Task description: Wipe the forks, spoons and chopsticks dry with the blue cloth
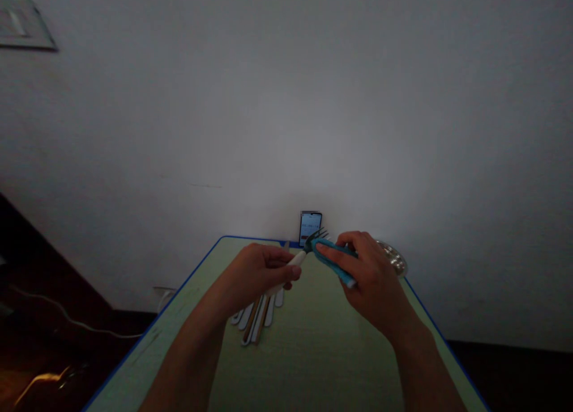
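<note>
My left hand (264, 270) is closed around the white handle of a fork (298, 258), whose metal tines point up and to the right above the table. In my right hand (364, 274) is a folded blue cloth (333, 260), pinched between thumb and fingers. The cloth touches the fork's head near the base of the tines and hides part of it. Below my left hand, several utensils with white and brown handles (256, 322) lie side by side on the table; my hand covers their far ends.
A phone (310, 227) with a lit screen leans upright against the wall at the table's back edge. Behind my right hand a shiny metal bowl (394, 258) sits at the right. The pale green table (313, 364) has a blue rim. A white cable (76, 322) runs at the lower left.
</note>
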{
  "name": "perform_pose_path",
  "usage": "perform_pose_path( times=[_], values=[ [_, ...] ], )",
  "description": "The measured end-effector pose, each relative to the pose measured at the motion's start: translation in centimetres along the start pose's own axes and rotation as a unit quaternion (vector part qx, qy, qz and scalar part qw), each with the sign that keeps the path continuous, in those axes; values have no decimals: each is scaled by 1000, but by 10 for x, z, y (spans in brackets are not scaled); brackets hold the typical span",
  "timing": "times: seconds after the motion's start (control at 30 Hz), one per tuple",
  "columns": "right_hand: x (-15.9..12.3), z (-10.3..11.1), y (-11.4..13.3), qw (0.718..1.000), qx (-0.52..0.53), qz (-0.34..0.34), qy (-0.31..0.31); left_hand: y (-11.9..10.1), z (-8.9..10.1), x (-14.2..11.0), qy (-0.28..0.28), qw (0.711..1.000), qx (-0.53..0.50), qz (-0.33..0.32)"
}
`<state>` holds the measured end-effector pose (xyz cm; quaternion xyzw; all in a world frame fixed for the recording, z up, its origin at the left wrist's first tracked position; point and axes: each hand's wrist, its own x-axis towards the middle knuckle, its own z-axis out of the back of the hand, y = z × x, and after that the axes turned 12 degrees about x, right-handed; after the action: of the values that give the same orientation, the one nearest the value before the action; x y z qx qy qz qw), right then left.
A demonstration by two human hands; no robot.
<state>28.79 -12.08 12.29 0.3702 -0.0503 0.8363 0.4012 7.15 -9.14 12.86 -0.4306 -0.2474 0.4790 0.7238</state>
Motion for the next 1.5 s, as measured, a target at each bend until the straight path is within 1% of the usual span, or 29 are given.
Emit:
perform_pose_path(
  times=[0.17, 0.53, 0.9, 1.2, 1.5],
  values=[
    [2, 1, 1, 1000, 6, 0, 23, -1, 1, 0, -1, 1000, 4, -3],
    [3, -1, 2, 999, -2, -7, 50, -3, -1, 0, 5, 1000, 12, -8],
    [2, -2, 0, 999, -9, -11, 45, -3, -2, -1, 3, 1000, 17, -8],
    [2, -4, 0, 999, -11, -16, 37, -3, -1, -3, 2, 999, 40, -19],
    [1, -5, -1, 999, -22, -25, 7, -8, -1, -6, 2, 999, 49, -13]
  ],
)
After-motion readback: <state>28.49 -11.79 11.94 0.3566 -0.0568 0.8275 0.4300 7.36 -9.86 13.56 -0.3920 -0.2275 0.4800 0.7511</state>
